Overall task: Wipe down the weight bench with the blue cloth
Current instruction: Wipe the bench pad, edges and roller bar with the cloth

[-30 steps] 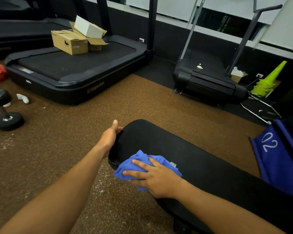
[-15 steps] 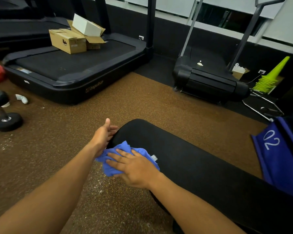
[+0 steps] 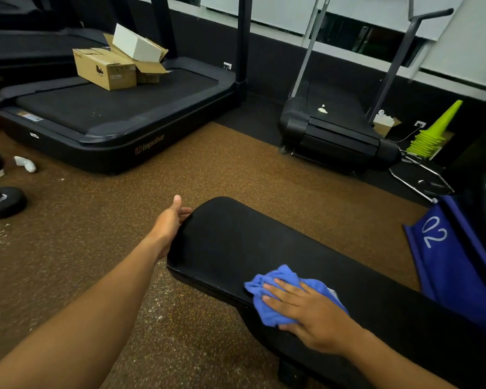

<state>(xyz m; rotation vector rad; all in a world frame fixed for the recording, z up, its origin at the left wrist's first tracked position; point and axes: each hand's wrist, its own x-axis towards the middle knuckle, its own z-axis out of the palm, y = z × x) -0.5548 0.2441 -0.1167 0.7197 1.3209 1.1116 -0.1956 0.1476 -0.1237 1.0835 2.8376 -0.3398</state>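
Note:
The black padded weight bench (image 3: 236,242) runs from the centre of the head view to the lower right. A crumpled blue cloth (image 3: 270,293) lies on the pad near its front edge. My right hand (image 3: 309,313) presses flat on top of the cloth, fingers spread and pointing left. My left hand (image 3: 170,223) grips the left end of the bench pad, thumb up, fingers curled over the edge.
A black treadmill (image 3: 110,130) with cardboard boxes (image 3: 107,68) stands at the back left, a second treadmill (image 3: 337,136) at the back right. Stacked lime cones (image 3: 432,133) sit far right, a dumbbell (image 3: 0,197) on the brown floor at left, and a blue "02" fabric (image 3: 443,254) beside the bench.
My right hand has slid the blue cloth from the left end of the bench towards the right along the pad. My left hand stays at the bench's end.

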